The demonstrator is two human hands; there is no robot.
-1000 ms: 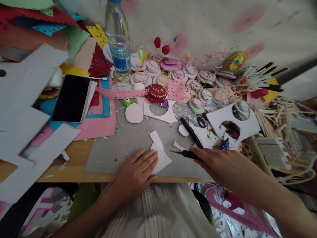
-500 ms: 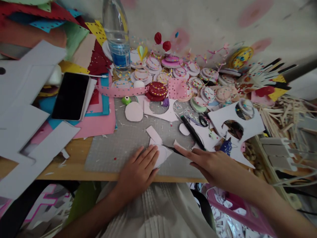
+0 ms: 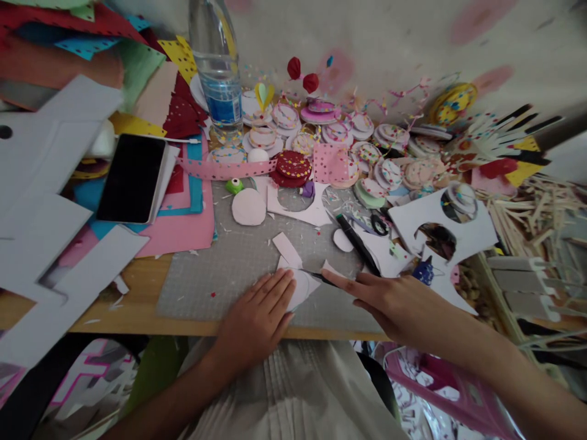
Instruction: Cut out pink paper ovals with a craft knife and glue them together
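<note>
My left hand (image 3: 259, 308) lies flat with its fingers stretched over a white board piece (image 3: 303, 290), pressing it on the grey cutting mat (image 3: 197, 281). A curved line is faintly visible on that piece. In my right hand (image 3: 389, 299) is a slim craft knife (image 3: 319, 277), gripped with the index finger along its top. Its thin blade points left and meets the upper edge of the piece; the handle is mostly hidden by the hand. A narrow white strip (image 3: 287, 249) lies just above, and a small white offcut (image 3: 333, 267) sits by my right fingertip.
Beyond the hands lie a black marker (image 3: 358, 243), scissors (image 3: 379, 223), a white disc (image 3: 248, 206) and boards with round holes (image 3: 300, 215). Several decorated discs (image 3: 291, 168) line the wall beside a water bottle (image 3: 222, 101). A tablet (image 3: 131, 178) and coloured sheets are left.
The knife tip and my right hand have barely shifted. My left hand stays in place on the board piece. The camera view has moved slightly.
</note>
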